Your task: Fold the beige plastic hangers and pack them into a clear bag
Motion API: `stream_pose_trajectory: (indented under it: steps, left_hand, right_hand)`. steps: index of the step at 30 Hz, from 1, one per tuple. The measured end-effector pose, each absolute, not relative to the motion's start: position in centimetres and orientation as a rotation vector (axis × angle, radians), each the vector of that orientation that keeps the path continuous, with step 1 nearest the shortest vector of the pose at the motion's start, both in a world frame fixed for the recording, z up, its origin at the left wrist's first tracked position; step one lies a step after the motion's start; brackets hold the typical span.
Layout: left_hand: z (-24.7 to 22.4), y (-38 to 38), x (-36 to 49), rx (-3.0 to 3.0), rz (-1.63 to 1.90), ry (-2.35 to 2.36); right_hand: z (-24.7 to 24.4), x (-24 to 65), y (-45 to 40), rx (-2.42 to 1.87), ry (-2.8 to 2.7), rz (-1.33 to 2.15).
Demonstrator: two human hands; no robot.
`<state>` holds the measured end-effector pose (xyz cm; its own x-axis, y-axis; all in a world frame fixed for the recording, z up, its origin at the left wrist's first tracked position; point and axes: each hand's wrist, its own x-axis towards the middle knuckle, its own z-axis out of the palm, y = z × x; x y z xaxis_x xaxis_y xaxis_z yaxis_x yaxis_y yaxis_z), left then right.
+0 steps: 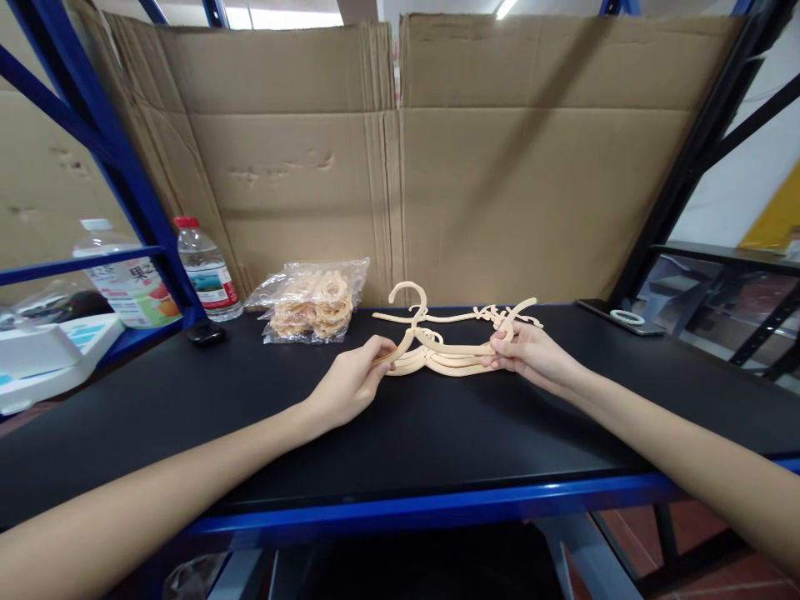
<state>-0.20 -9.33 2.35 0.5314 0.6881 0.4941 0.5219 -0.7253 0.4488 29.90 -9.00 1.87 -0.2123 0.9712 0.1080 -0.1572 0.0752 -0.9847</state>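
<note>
- Far L: white tray (pixel 100 354) w/ blue parts; white-capped bottle (pixel 128 287) w/ fruit label stands just beyond it, by the blue frame (pixel 112 158).
- Next R: red-capped bottle (pixel 209 275), upright on the black table (pixel 406 450); small black item (pixel 206 333) lies just on its near side.
- Far side, L of ctr.: clear bag (pixel 316 307) w/ pale beige pcs inside, on table.
- L hand (pixel 350 379): thumb & fingers pinch the L end of the upper hanger (pixel 459 349).
- Ctr.: upper hanger, pale beige, btwn the 2 hands, over a group of similar hangers (pixel 462 368); exact no. unclear. 1 big hook (pixel 409 287) stands up, opening L.
- Far side of these: another hanger (pixel 450 318), w/ small pale pcs (pixel 488 312) at its R part.
- R hand (pixel 531 354): fingers closed round the R end of the upper hanger & a curved pale pc (pixel 520 313); can't tell if the 2 are joined.
- Far R: phone (pixel 606 317), flat on table, w/ pale ring (pixel 627 317) on top.
- Behind all: brown cardboard (pixel 531 167), upright.
</note>
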Motion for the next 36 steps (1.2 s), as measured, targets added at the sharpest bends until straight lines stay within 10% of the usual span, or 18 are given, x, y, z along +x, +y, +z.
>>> stream_pose_trajectory:
  steps: [36]
  left_hand:
    - [1.9, -8.3, -0.9, 2.946, 0.715, 0.964]
  right_hand:
    - [5.1, 37.6, -6.4, -1.431, -2.478, 0.605]
